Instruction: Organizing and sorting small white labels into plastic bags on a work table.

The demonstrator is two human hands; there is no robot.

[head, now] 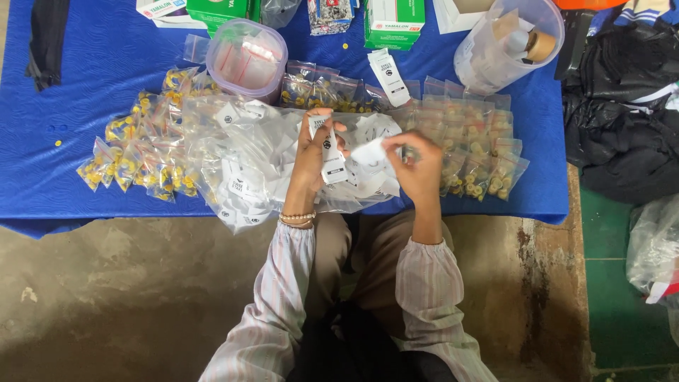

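Left hand (pixel 311 152) has its fingers curled around a small stack of white paper tags (pixel 328 150) with black print, thumb pressing them against the fingertips so they stand roughly upright above the table edge. Right hand (pixel 419 166) is pinching a single loose white tag (pixel 370 153) between thumb and forefinger, just beside the left hand's stack, the two nearly touching. Can't really tell how the other right fingers sit, they're tucked under.

Both hands hover over a big clear plastic bag (pixel 247 163) stuffed with more of the same white tags, slumped at the near edge of the blue tablecloth (pixel 85 78). That bag sits right under the hands and hides part of what's behind it.

Either side of it: piles of little zip bags with yellow bits inside (pixel 138 166) on the left, and a neater overlapping spread of similar small bags (pixel 481 152) on the right. Behind the big bag is a round clear tub with a purple-tinted lid (pixel 247 58), and one more white tag (pixel 389 78) lying flat on the cloth. Far right, a tall clear container (pixel 506 46) lies tilted with rolls inside. Green and white boxes (pixel 394 21) line the back edge. Black bags (pixel 626 106) are heaped off the table's right end. Striped sleeves, beaded bracelet (pixel 297 219) on the left wrist.
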